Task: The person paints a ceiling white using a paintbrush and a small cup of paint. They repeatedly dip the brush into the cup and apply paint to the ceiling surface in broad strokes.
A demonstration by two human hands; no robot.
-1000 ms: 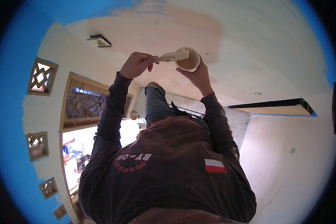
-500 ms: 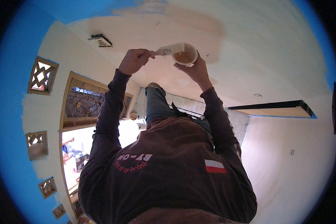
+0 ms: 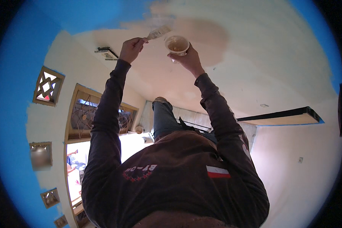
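My left hand [image 3: 131,49] pinches the handle of a flat paintbrush [image 3: 159,32]. Its pale bristles point right and upward, over a wall patch; whether they touch the wall I cannot tell. In my right hand [image 3: 189,60] is a round whitish cup [image 3: 177,38], gripped from its right and lower side. The cup's mouth is tilted into view, showing brownish liquid inside. Brush and cup are apart. Both arms, in dark sleeves, reach forward. Ahead, the wall [image 3: 171,76] is cream, with a darker tan patch [image 3: 209,38] behind the cup.
Blue paint [image 3: 91,15] covers the upper left of the walls. A switch plate [image 3: 107,53] sits left of my left hand. Along the left wall are a lattice vent [image 3: 48,86] and a wood-framed grille window [image 3: 83,114]. A dark-edged shelf [image 3: 281,116] juts out at right.
The paintbrush has left the cup's mouth and moved up and left, to the wall. My right hand has shifted the cup slightly left and upward.
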